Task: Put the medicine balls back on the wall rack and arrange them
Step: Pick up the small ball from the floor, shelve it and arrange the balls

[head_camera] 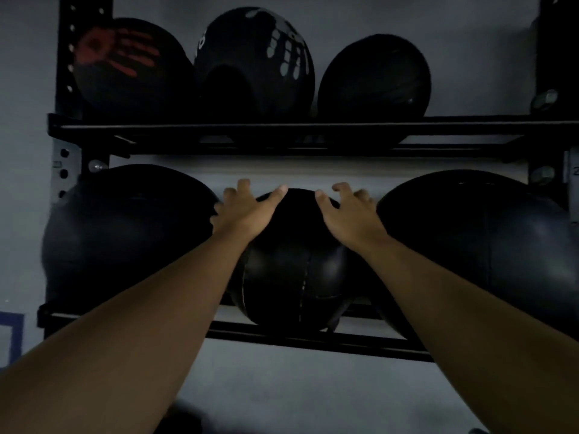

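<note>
A black medicine ball (294,277) sits in the middle of the wall rack's lower shelf (313,339), resting on its rails. Both my arms reach up to it. My left hand (247,211) lies on its upper left and my right hand (347,214) on its upper right. The fingers are spread and curl over the top of the ball. A large black ball (125,239) sits to its left and another large black ball (488,245) to its right, both close against it.
The upper shelf (282,128) carries three balls: one with a red handprint (125,64), one with a white handprint (253,61) and a plain black ball (376,76). Black uprights (64,57) frame the rack against a grey wall. A dark round shape (185,418) lies low down.
</note>
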Action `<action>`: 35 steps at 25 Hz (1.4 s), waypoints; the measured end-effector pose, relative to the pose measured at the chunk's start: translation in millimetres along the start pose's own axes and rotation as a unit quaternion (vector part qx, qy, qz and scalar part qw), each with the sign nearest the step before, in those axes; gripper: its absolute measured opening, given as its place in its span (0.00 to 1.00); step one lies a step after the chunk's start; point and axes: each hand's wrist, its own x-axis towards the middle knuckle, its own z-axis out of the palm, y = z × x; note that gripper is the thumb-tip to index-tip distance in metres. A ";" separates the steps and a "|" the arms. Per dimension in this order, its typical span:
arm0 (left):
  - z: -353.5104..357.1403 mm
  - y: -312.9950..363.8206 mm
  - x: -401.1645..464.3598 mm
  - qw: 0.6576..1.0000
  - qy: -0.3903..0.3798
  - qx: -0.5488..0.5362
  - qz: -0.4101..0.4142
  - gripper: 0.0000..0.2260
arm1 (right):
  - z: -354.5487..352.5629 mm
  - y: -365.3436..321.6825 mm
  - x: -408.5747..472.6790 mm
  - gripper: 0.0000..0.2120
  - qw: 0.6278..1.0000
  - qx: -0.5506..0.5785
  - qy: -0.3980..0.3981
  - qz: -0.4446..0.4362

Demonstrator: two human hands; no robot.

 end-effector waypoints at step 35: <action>48.8 -59.2 12.9 0.974 0.053 -0.208 0.073 0.37 | 50.7 26.3 39.5 0.36 0.996 0.000 0.073 -0.041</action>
